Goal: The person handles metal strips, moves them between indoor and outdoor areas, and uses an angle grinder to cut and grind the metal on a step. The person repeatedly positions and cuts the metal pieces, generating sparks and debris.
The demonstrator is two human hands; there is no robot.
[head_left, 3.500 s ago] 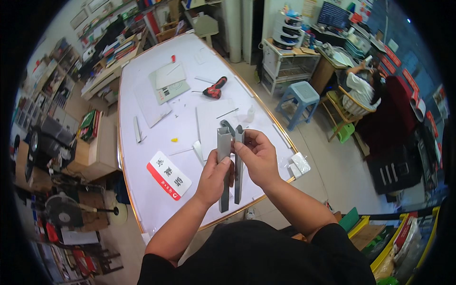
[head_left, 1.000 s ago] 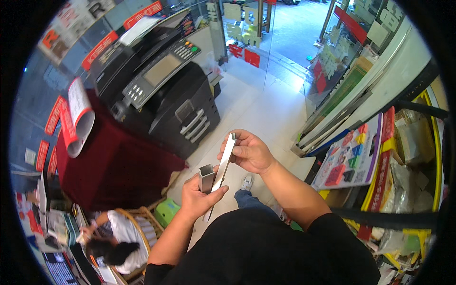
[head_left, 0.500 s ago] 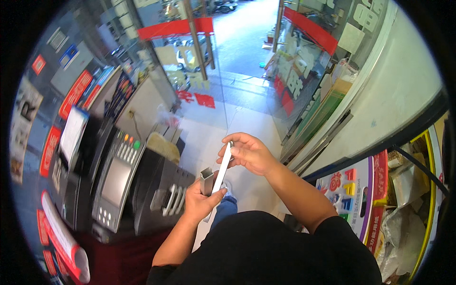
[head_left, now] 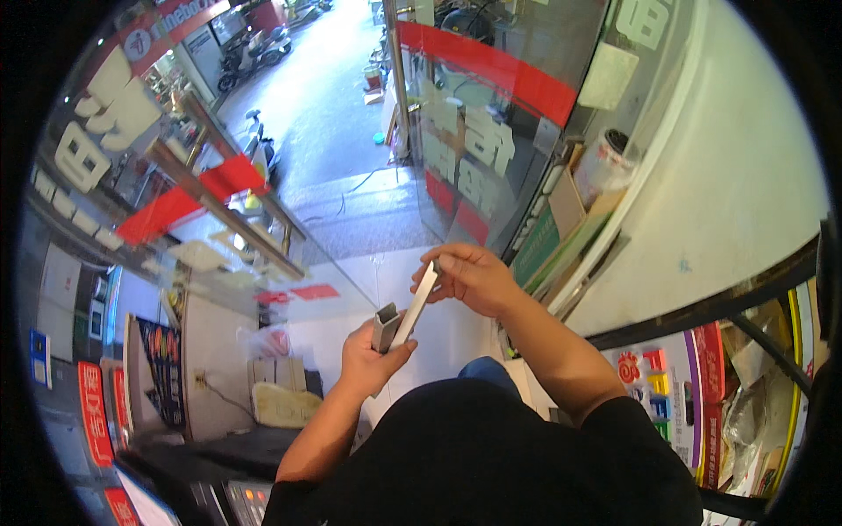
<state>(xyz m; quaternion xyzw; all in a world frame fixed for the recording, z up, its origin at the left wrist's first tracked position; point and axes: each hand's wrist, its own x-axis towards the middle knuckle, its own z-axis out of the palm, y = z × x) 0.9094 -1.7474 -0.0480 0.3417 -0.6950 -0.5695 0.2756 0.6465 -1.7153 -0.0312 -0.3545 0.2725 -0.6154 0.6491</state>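
Two metal pieces are held in front of the person's chest, one per hand. Nearest, left hand (head_left: 368, 355) is cupped palm-up with fingers curled and thumb pressed over the lower end of a short grey channel section (head_left: 384, 326), so its open end faces up toward the camera, probably so the profile can be checked or matched. Right hand (head_left: 469, 276) sits slightly farther out, fingers closed and pinching the top end of a flat silver strip (head_left: 418, 304); the strip slants down to the left and its lower end meets the left thumb beside the channel, touching or nearly so, hard to tell at this scale. Holding each by one end keeps the two side by side for comparison. Beyond the hands lies pale tiled floor (head_left: 386, 267), then a glass door (head_left: 474, 131) with red bands, cardboard and a green board (head_left: 537, 241) leaning by the white wall at right. Farthest, a parked scooter (head_left: 254, 53) stands outside on the pavement.
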